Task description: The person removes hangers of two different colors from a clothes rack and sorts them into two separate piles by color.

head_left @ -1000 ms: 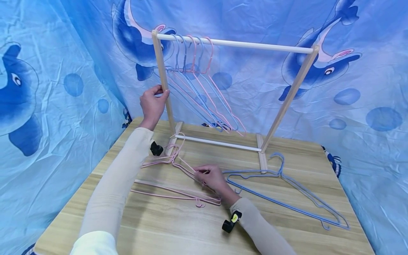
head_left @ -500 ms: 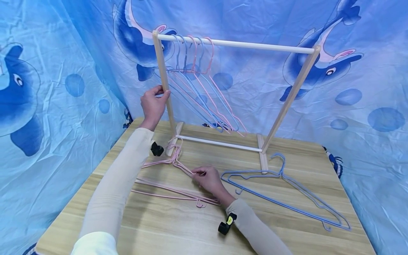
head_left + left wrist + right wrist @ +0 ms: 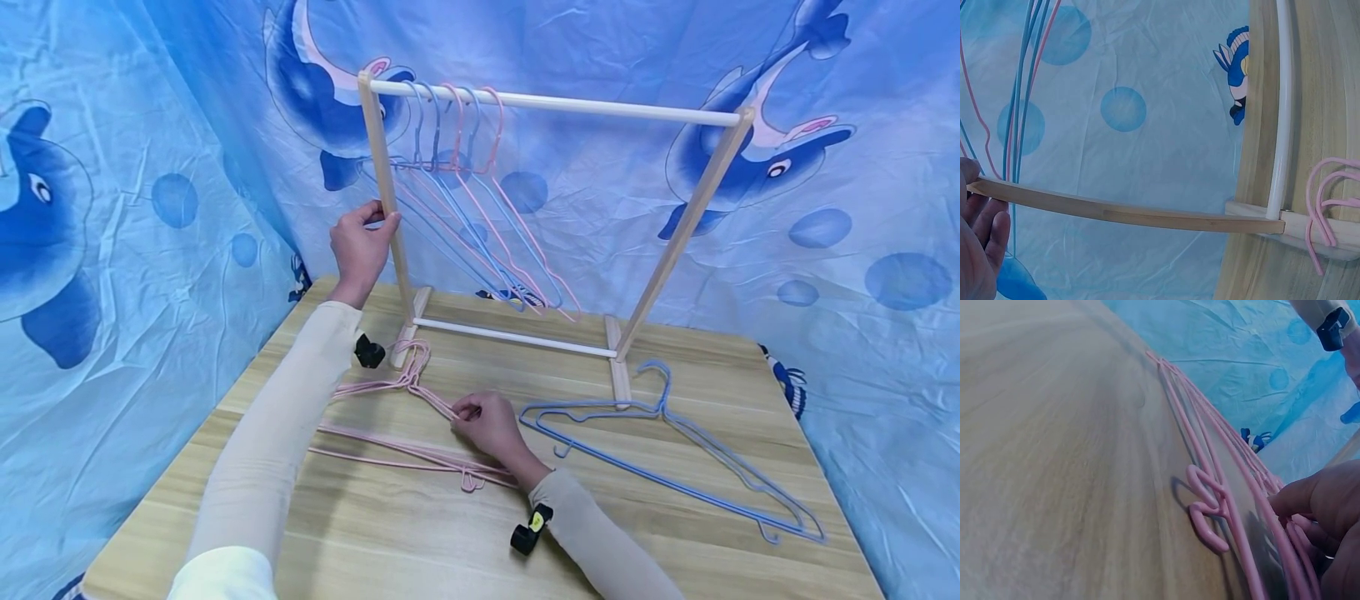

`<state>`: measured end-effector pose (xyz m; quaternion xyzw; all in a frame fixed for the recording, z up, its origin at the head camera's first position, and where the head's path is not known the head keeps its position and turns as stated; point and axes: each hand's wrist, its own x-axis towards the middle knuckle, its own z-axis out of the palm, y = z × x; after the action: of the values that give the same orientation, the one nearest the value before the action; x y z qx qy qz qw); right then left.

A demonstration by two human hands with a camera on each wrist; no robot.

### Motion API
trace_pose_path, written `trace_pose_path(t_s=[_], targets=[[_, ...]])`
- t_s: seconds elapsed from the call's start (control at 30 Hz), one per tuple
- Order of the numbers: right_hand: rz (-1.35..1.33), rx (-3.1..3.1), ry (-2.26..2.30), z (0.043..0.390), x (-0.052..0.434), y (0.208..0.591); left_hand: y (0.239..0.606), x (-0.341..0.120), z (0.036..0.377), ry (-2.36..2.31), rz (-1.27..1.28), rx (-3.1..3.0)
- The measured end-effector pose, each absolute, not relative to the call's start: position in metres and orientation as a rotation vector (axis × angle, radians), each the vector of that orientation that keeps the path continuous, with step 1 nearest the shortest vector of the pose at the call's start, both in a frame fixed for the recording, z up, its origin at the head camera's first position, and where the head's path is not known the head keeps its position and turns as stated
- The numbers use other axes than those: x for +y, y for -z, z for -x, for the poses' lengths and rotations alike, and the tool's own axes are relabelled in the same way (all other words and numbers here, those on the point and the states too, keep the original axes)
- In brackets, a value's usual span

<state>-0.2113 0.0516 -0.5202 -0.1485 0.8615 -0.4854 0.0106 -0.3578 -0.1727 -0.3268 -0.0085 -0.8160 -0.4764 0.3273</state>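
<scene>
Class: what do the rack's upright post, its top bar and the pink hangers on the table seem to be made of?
Upright post: pale, unpainted wood, apparently; grain shows. Top bar: smooth white rod, maybe plastic or painted; unclear. Pink hangers: thin wire shapes with a smooth, glossy pink coat, probably plastic over metal.

Right hand cut off at frame edge; near tabletop blurred in right wrist view.

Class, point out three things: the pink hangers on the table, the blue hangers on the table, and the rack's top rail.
pink hangers (image 3: pixel 405 450), head view, lower bars
blue hangers (image 3: pixel 675 479), head view, lower bar
top rail (image 3: pixel 600 106), head view, middle of rod
</scene>
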Motion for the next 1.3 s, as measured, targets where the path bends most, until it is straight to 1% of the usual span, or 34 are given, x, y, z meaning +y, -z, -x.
trace_pose_path(t_s=[0.33, 0.47, 0.6, 0.87, 1.1, 1.3], targets=[[0.490, 2.736, 1.439, 0.212, 0.055, 0.524, 0.326, -0.172, 0.357, 1.246, 0.016, -2.145], [0.485, 2.683, 1.520, 0.211, 0.064, 0.519, 0.327, -0.171, 0.358, 1.246, 0.019, -2.151], [0.399, 2.603, 1.669, 0.215, 0.081, 0.511, 0.327, -0.171, 0.359, 1.245, 0.019, -2.154], [0.148, 2.366, 2.047, 0.227, 0.126, 0.490, 0.327, -0.173, 0.358, 1.252, 0.021, -2.151], [0.069, 2.345, 2.149, 0.228, 0.166, 0.462, 0.327, -0.173, 0.358, 1.248, 0.025, -2.152], [0.060, 2.434, 2.107, 0.230, 0.194, 0.438, 0.327, -0.173, 0.360, 1.227, 0.029, -2.140]])
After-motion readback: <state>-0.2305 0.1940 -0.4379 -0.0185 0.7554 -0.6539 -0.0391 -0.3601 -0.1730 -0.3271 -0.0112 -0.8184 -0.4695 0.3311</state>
